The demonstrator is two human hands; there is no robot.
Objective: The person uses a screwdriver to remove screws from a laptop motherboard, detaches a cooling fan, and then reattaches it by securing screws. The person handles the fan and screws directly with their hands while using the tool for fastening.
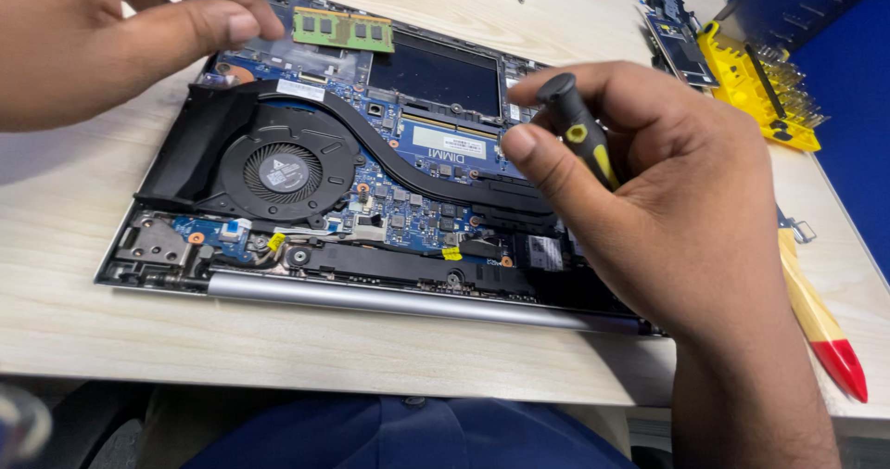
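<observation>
The right hand (677,200) pinches a black-and-yellow screwdriver (579,135) between thumb and fingers, over the opened laptop (352,200) on the pale table (74,330). The left hand (102,33), fingers loosely curled, touches the laptop's far edge beside 1 green memory module (343,30).

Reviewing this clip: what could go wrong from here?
The screwdriver in the right hand is angled down over the exposed laptop board; a slip might gouge parts. The left hand fingers touch the loose green memory module, which might get knocked or take static.
</observation>
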